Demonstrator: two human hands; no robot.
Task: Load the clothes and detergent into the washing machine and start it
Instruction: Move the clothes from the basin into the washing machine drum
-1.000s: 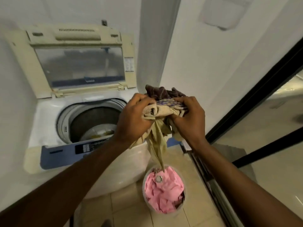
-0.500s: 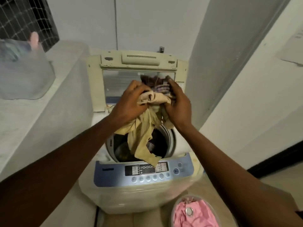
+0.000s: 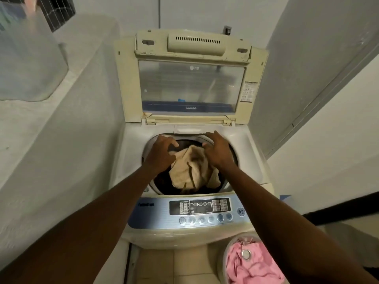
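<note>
Beige cloth [image 3: 190,167] has just dropped into the washing machine [image 3: 252,152]; our left hand [image 3: 162,152] and right hand [image 3: 218,151] hover, fingers released; pink clothes [image 3: 252,263] wait.

Dim, flat, greyish indoor light. Faint reflections on the clear lid [image 3: 191,87] beyond the left grip [image 3: 162,153] and right grip [image 3: 218,152]; deep shadow in the drum [image 3: 163,182] beneath them. Blurred, washed-out plastic tub [image 3: 30,64] far left of the left grip. Straight walls [image 3: 307,58] bowed toward the edges, fisheye fashion.

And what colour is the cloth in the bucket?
The cloth is pink; the head view shows it.
</note>
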